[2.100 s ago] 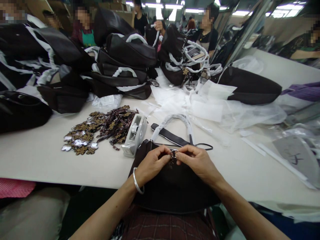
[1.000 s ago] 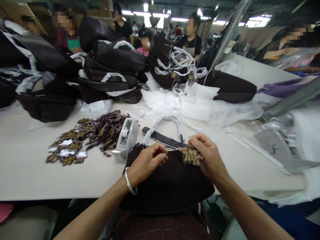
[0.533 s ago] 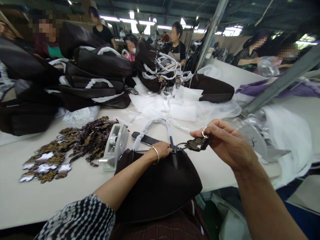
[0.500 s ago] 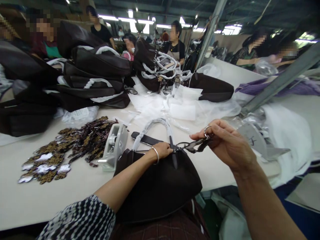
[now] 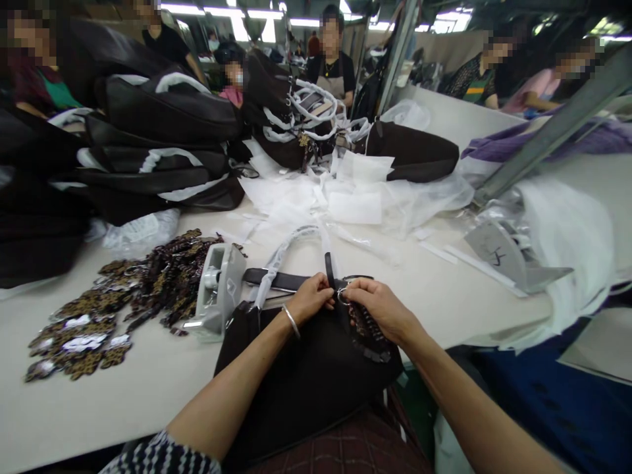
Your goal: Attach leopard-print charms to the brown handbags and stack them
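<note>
A dark brown handbag (image 5: pixel 306 375) lies at the table's front edge, its handle (image 5: pixel 276 263) wrapped in white film. My left hand (image 5: pixel 313 297) is closed at the base of the handle strap; what its fingertips pinch is too small to make out. Beside it, my right hand (image 5: pixel 378 306) pinches the metal ring of a patterned charm (image 5: pixel 368 329), which hangs over the bag's upper right side. The ring is right at the strap base, close to my left fingertips.
Patterned charms (image 5: pixel 99 316) lie piled at left beside a grey dispenser (image 5: pixel 217 289). Dark bags (image 5: pixel 168 118) are stacked behind. White sheets (image 5: pixel 353 204) cover the table's middle back. A metal post (image 5: pixel 543 145) slants at right. Several people are beyond the table.
My right hand has moved left and down, bringing the charm from beside the bag to the strap base. My left hand stays near the strap. The view has shifted slightly.
</note>
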Available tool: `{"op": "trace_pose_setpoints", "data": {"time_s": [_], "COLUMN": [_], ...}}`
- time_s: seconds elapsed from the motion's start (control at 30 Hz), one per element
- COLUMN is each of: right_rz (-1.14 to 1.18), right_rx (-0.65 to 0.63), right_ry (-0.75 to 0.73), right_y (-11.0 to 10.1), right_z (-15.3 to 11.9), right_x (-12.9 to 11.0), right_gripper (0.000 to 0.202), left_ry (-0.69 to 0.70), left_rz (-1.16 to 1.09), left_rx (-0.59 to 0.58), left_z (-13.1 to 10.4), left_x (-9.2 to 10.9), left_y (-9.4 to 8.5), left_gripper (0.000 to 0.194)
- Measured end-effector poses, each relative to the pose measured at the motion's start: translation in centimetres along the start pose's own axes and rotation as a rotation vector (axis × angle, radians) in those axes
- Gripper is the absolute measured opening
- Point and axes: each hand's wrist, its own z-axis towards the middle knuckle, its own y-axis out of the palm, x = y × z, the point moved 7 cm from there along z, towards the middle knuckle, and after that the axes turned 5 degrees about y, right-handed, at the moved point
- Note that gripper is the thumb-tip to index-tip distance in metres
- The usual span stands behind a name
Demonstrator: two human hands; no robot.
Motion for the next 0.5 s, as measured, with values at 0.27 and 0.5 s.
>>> {"op": "trace_pose_setpoints", "data": {"time_s": [0.27, 0.5], "right_rz": [-0.327, -0.407], "right_rx": [0.249, 0.371], "right_ry": [-0.131, -0.223], "right_y": [-1.1, -0.8], "right_z": [1.1, 1.2], "right_x": [1.4, 0.8], "right_gripper": [0.016, 0.010], "left_ry": [0.064, 0.059], "left_rz": [-0.025, -0.079], "left_rx": [-0.052, 0.022], "left_z": [-1.2, -2.4], "left_x": [-0.7, -0.4], "left_y": [0.2, 0.1], "left_gripper": [0.022, 0.018]}}
